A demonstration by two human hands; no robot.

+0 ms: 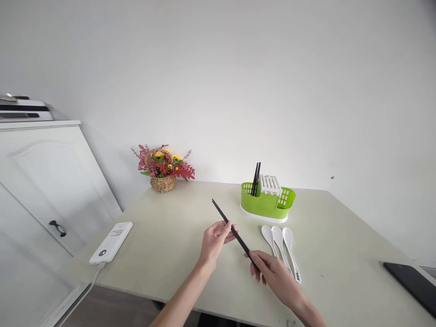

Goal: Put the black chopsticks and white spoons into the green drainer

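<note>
**Both hands closed on black chopsticks (pixel 242 244)**

From my remote seat I see the left hand (pixel 214 240) pinching them near the middle, the right hand (pixel 270 268) gripping their near end, the hands apart. The chopsticks slant above the table (pixel 163 254). Three white spoons (pixel 277 235) lie beside and partly behind my right hand. Beyond stands a green holder (pixel 259 205) with more chopsticks (pixel 255 180); farther left, a flower basket (pixel 163 184).

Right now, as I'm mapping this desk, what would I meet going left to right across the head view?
Black cabinet handle, white power bank, wicker basket, left hand, green utensil holder, flat black device.
</note>
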